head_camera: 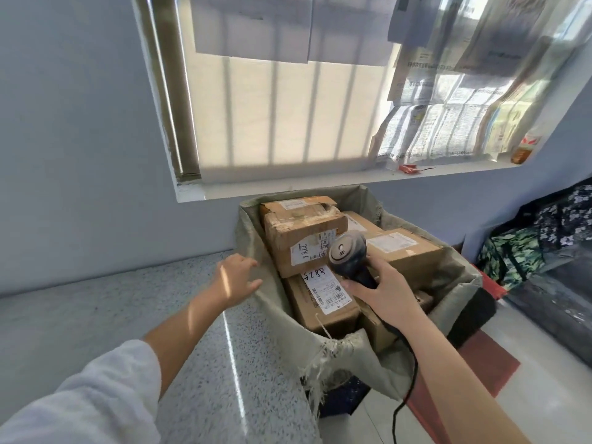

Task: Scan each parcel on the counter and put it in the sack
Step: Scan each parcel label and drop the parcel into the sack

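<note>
A grey-green woven sack (pixel 349 357) stands open beside the speckled counter (pixel 128 315). Inside it lie several cardboard parcels: one upright with "1786" on its label (pixel 298 238), one below it marked "5288" (pixel 320 302), and one to the right (pixel 407 251). My right hand (pixel 384 293) grips the handle of a dark barcode scanner (pixel 347 251) over the parcels, its cable hanging down. My left hand (pixel 238 280) hovers at the sack's left rim with relaxed fingers, holding nothing.
A window with bars and taped papers (pixel 448 91) fills the wall above the sack. Patterned bags (pixel 528 248) sit on the floor at the right. A red mat (pixel 487 357) lies under the sack.
</note>
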